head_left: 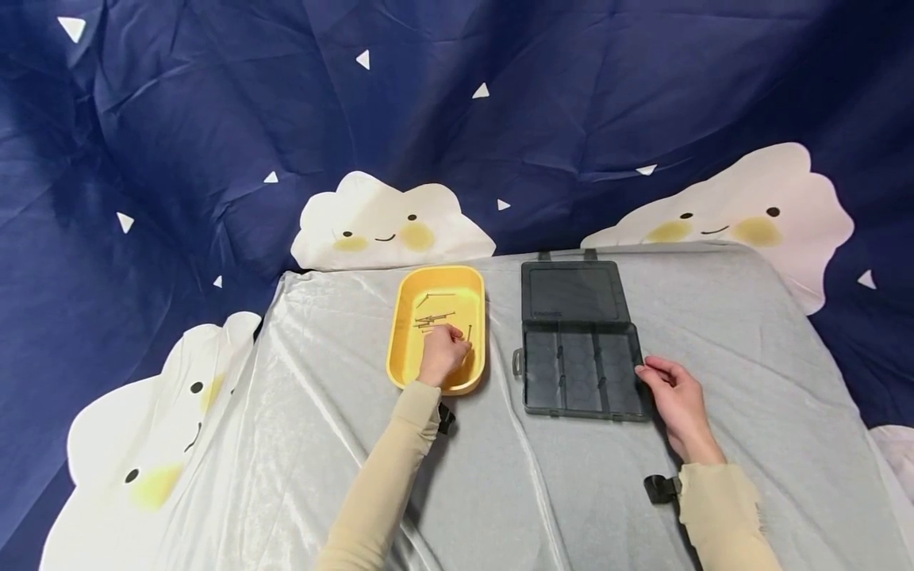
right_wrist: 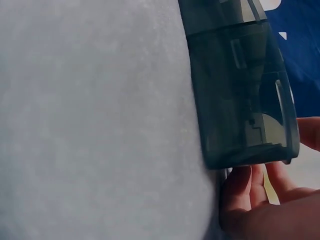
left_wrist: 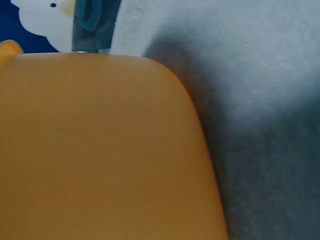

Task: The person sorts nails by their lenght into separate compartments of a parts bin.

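In the head view, my left hand (head_left: 444,353) is inside a yellow tray (head_left: 393,361), its fingers bent down. A thin dark nail (head_left: 470,331) sticks up from between the thumb and fingertips. Several more nails (head_left: 432,320) lie loose on the tray floor. To the right lies a dark translucent compartment box (head_left: 580,408), its lid (head_left: 571,291) folded back. My right hand (head_left: 674,396) holds the box's right side wall with bent fingers. In the right wrist view, these fingers (right_wrist: 237,187) are at the box's end. The left wrist view shows only the tray's outer wall (left_wrist: 100,145), with the left hand hidden.
Light grey cloth (head_left: 471,484) covers the table under everything. Behind it hangs a dark blue curtain (head_left: 557,119) with white clouds and triangles. A latch (head_left: 517,362) juts from the box's left side. Black straps with small cameras (head_left: 660,489) sit at the wrists.
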`<move>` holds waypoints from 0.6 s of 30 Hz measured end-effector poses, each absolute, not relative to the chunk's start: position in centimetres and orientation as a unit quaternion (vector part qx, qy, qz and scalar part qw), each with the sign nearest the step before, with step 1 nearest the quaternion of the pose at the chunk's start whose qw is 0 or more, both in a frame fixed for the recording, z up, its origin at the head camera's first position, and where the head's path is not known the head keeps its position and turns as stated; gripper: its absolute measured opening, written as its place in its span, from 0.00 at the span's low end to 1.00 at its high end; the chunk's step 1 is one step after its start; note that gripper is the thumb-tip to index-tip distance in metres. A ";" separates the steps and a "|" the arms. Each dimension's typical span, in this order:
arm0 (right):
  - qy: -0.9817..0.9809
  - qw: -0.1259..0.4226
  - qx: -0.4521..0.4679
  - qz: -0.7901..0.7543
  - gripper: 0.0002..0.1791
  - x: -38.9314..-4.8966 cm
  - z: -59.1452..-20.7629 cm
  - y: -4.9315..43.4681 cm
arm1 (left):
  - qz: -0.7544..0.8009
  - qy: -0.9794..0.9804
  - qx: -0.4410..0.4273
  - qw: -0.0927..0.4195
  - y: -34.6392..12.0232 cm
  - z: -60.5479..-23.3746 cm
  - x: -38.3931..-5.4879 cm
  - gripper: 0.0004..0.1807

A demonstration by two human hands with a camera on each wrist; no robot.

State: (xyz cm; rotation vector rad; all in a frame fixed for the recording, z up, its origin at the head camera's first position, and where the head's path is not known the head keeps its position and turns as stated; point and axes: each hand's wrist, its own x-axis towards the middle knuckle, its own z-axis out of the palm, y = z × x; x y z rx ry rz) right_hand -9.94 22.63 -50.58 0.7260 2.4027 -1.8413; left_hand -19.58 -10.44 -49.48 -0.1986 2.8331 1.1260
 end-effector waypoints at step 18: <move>0.792 0.065 0.196 -0.575 0.33 -10.0 -51.6 23.9 | 0.317 0.945 -0.075 0.014 -9.7 -50.6 -20.0 0.04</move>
